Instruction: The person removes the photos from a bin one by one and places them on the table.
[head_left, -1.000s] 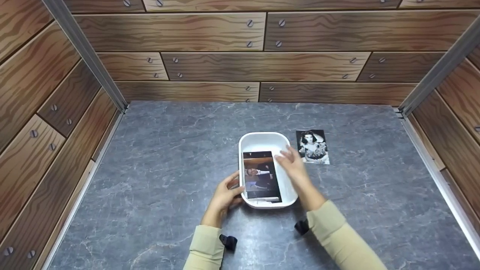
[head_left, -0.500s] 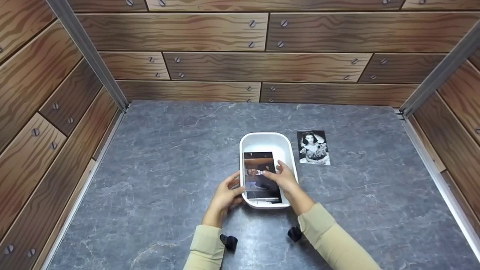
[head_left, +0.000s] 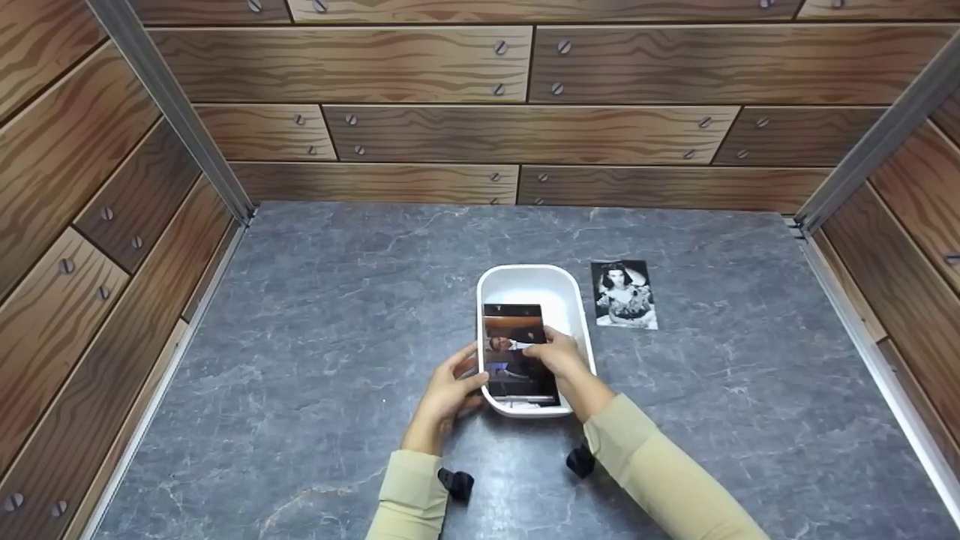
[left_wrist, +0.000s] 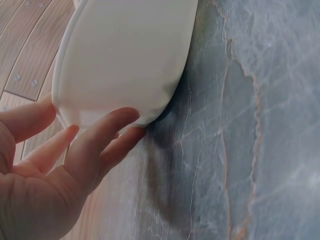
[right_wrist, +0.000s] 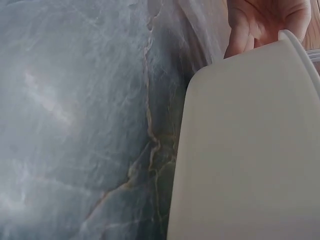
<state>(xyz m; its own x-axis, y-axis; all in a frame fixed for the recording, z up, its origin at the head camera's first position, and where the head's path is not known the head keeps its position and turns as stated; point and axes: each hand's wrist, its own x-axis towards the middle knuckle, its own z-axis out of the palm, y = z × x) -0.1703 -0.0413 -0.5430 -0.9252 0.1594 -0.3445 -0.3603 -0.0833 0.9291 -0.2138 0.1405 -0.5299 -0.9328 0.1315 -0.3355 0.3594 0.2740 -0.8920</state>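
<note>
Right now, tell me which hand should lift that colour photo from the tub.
Probably the right hand: its fingers already lie on the colour photo, while the left hand braces the white tub.

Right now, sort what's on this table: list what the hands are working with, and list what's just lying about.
In hand:
white tub
colour photo in the tub
left hand at the tub's wall
right hand on the photo

Lying about:
black-and-white photo, right of the tub
</note>
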